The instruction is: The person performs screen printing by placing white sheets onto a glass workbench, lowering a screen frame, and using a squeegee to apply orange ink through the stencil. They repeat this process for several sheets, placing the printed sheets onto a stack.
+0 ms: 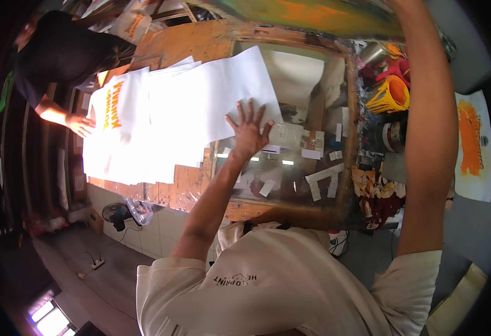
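Fingers (250, 113) of the left hand (249, 134): spread wide, palm down, no pinch, on the near right part of the white sheet (228, 84). Thumb by the sheet's right edge; wrist over the glass panel (245, 193). Pressure: can't tell. Right hand out of view past the top edge, so can't tell what its fingers do; the right arm (430, 117) reaches up beside the tilted screen (318, 14), green with orange smears.

Sheet position: right end over the glass, left end overlapping the stack of sheets (164, 151) on the wooden table (184, 42). Step looks like placing or drawing off a sheet under the lifted screen. To do it well: flat fingers, light even touch, slide rather than pinch so the paper doesn't crease. Keep the sheet square to the small tape pieces (311, 154), which may serve as guides; don't snag them. Screen should be held well up until the left hand is clear.

Farther left: printed sheet (130, 131) with orange lettering, co-worker's hand (80, 124) at its left edge. Ink is probably wet, so best handled by margins, no dragging across the print. Right side: ink-streaked yellow pot (390, 95) and crumpled rags (377, 190) just beyond the panel; keep paper corners and fingertips off both.
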The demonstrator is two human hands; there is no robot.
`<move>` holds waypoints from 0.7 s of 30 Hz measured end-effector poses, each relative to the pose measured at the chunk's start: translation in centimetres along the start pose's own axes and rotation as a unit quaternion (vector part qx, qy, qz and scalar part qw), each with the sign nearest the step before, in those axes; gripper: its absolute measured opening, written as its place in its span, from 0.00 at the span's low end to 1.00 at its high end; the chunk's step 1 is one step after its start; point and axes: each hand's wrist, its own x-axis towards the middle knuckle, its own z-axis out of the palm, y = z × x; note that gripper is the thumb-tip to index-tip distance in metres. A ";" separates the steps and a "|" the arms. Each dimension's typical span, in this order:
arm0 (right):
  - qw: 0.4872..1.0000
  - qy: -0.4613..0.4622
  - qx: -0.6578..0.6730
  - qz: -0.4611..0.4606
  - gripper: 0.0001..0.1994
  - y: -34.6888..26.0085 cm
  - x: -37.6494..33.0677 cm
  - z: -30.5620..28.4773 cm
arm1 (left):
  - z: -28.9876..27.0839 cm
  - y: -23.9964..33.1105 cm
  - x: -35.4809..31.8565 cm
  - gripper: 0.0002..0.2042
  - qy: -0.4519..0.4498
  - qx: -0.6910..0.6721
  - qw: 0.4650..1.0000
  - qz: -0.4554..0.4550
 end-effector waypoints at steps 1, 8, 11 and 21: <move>1.000 -0.013 -0.003 -0.005 0.22 0.0 0.1 -0.3 | 1.2 1.4 -0.4 0.29 -0.004 -0.012 0.999 0.031; 0.967 -0.083 -0.086 -0.227 0.20 3.5 1.4 -0.2 | 3.7 10.8 -1.2 0.30 -0.055 -0.057 0.979 0.186; 0.965 -0.076 -0.075 -0.240 0.20 4.7 -1.4 -0.1 | 4.0 11.7 -1.7 0.31 -0.079 -0.051 0.974 0.206; 0.968 -0.062 -0.041 -0.239 0.19 6.4 -7.4 0.1 | 3.9 11.2 -7.3 0.34 -0.055 -0.042 0.992 0.108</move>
